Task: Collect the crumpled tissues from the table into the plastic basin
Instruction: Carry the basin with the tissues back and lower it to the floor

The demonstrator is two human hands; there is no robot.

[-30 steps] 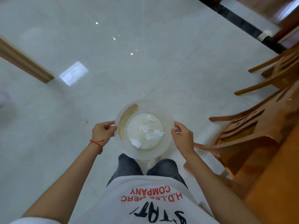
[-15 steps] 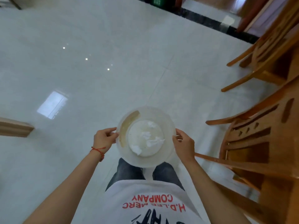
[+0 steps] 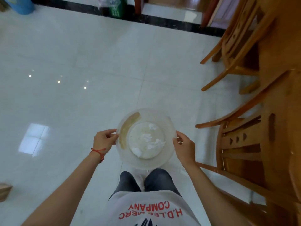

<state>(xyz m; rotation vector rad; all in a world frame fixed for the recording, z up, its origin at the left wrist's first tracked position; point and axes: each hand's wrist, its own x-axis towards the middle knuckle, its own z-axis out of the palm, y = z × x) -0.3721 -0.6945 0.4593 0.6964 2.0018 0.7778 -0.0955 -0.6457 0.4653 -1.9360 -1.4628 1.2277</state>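
A round translucent plastic basin [image 3: 168, 126] is held level in front of my body, above the tiled floor. My left hand [image 3: 104, 140] grips its left rim, and a red string circles that wrist. My right hand [image 3: 184, 148] grips the right rim. Several crumpled white tissues [image 3: 147, 137] lie on the basin's bottom, one near the front [image 3: 136, 151] and one near the back [image 3: 152, 126]. A brownish strip shows on the basin's inner left wall.
Wooden chairs [image 3: 247, 144] and a wooden table [image 3: 283, 46] line the right side. A glossy white tile floor [image 3: 73, 62] spreads to the left and ahead. At the far edge stand a green crate [image 3: 116, 9] and a blue container [image 3: 22, 4].
The view has swung up and to the right, so the far wall and a second chair have come into sight. Both hands keep the same hold on the basin, and the tissues stay inside.
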